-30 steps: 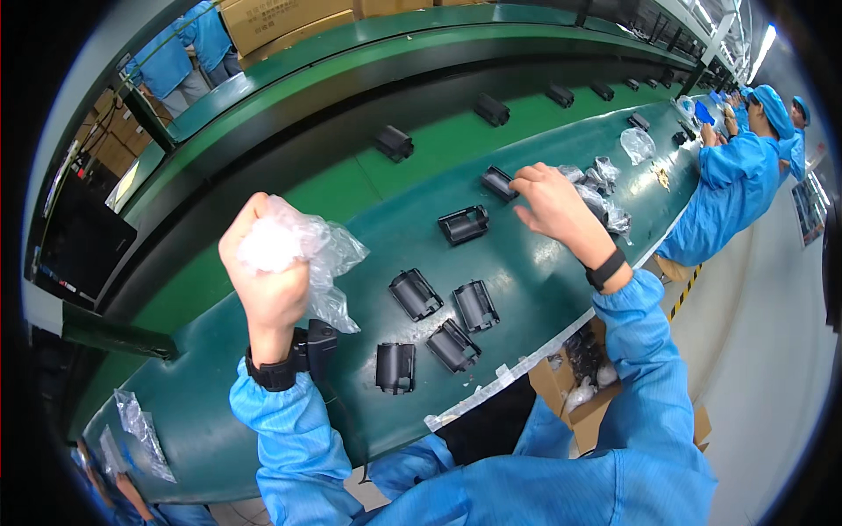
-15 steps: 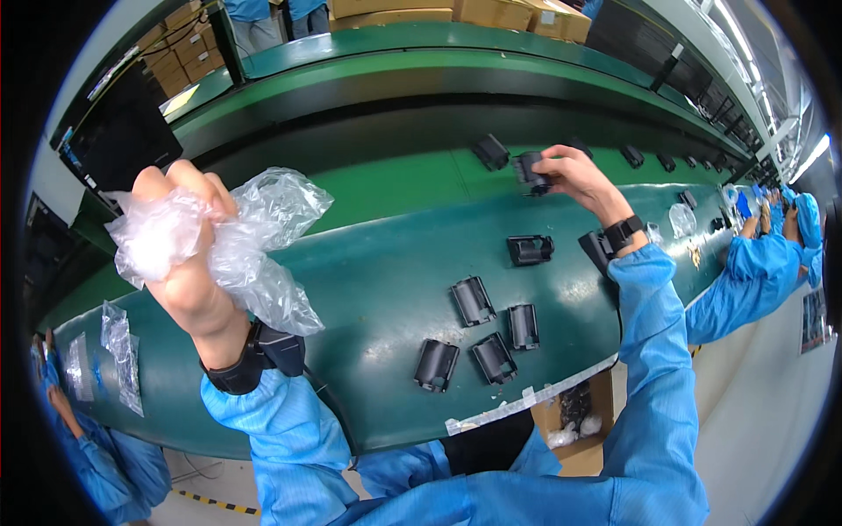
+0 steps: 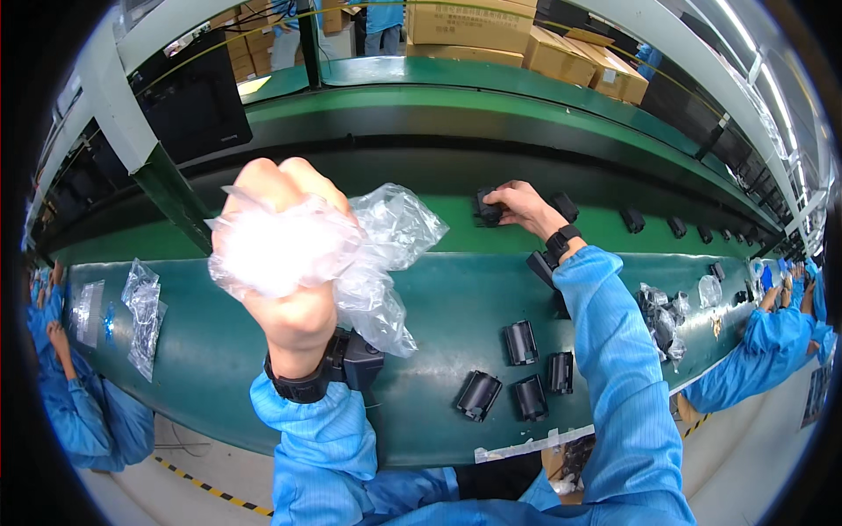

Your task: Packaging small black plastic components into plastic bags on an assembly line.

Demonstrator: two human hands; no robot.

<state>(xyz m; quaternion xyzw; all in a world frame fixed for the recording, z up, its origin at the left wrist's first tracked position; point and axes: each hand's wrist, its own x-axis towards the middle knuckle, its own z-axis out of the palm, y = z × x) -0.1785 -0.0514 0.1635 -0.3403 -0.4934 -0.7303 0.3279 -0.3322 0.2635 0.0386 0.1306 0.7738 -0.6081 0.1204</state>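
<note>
My left hand is raised over the bench, its fist closed around crumpled clear plastic bags. Glare washes out the middle of the bundle, and one bag hangs toward the right. Farther off, at the green conveyor belt, my right hand pinches a small black plastic housing between thumb and fingers. Whether that housing rests on the belt I cannot tell. Another black housing sits on the belt just right of my right hand. Several matching housings lie on the near bench, left of my right forearm.
More black parts line the belt toward the right. Plastic bags lie on the bench at left and right. Co-workers in blue sit at both ends. A post rises at the left; cartons stand behind.
The view has shifted, so most of the scene sits lower and farther right. My right hand has carried its housing left along the belt, past another one. My left fist still holds the bags.
</note>
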